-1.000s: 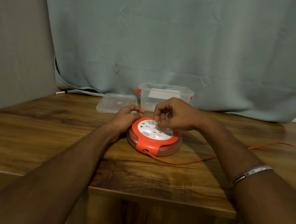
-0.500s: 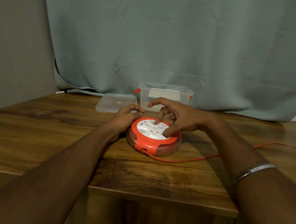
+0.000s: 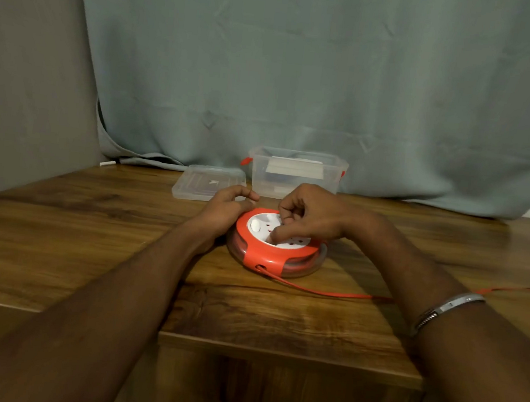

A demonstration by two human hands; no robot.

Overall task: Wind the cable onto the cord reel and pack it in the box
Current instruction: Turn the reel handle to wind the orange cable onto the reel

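Observation:
A round orange cord reel with a white socket face lies flat on the wooden table. My left hand grips its left rim, fingers curled over the edge. My right hand sits on top of the white face, fingers curled, thumb and fingertips pressing into the face; what they hold is hidden. An orange cable leaves the reel's front opening and runs right, passing behind my right forearm. The clear plastic box with orange latches stands open behind the reel.
The box's clear lid lies flat to the left of the box. A grey-green curtain hangs behind the table and a grey wall closes the left side. The table's front edge is near my forearms.
My right hand opened its fingers over the reel's face half a second ago and has curled them again on top. The white face has turned. The loose cable on the right has shifted.

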